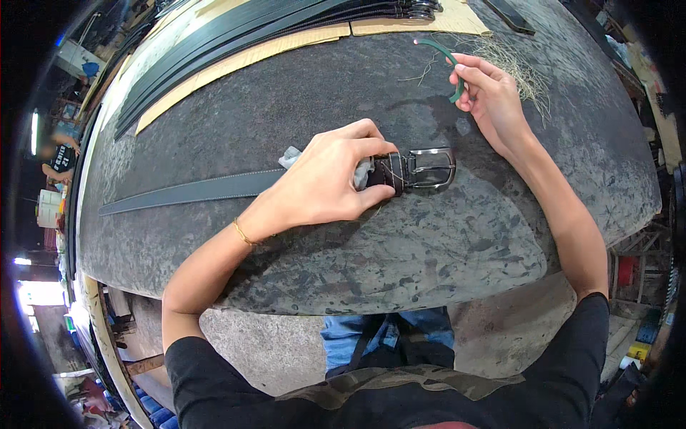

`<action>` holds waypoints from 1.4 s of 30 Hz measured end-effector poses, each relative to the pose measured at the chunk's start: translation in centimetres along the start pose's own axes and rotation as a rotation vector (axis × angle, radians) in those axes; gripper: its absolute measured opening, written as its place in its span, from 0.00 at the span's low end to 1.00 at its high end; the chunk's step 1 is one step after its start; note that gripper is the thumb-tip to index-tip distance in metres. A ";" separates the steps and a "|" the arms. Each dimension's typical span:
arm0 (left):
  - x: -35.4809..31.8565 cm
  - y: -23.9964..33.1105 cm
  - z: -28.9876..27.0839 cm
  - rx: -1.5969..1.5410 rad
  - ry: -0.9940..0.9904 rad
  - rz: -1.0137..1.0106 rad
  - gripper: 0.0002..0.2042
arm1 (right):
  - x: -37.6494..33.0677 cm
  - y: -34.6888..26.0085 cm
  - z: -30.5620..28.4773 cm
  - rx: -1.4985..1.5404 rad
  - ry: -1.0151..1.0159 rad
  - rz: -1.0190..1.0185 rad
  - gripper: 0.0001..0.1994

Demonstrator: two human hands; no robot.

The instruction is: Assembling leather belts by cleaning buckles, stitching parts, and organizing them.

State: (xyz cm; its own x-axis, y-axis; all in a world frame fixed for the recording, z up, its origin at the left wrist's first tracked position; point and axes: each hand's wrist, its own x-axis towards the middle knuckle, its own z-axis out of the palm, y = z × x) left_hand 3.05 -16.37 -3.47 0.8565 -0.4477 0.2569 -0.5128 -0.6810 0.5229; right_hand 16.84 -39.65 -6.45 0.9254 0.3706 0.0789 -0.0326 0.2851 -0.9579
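Observation:
A black belt [204, 189] with pale edge stitching lies across the dark worktop, its tapered end to the left. My left hand [325, 171] is closed around its buckle end, thumb and fingers pinching the dark brown section [389, 175] next to the metal buckle [432, 169]. Loose pale thread shows at that section. A crumpled grey cloth [291, 156] is bunched under the same palm, partly hidden. Raised to the right and beyond the buckle, my right hand [489, 93] pinches a curved green piece of mosquito coil [439, 50]. Its pinkish tip points left, away from the belt.
Several black belts [264, 36] with buckles lie stacked on cardboard [421, 25] along the far side. A tangle of cut threads [518, 68] lies beyond my right hand. A dark flat bar [509, 14] rests at far right. Another person [63, 159] is at far left.

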 end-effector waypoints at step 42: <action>-0.8 4.0 -1.9 0.131 -0.065 0.056 0.06 | 0.3 0.6 -0.3 -0.041 -0.063 -0.053 0.11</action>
State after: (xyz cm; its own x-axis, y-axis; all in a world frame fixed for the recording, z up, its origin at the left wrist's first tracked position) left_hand 0.40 -17.57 -0.04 0.8227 -0.5210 0.2272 -0.5668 -0.7218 0.3971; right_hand 17.21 -39.62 -7.04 0.8998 0.4112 0.1460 0.0330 0.2696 -0.9624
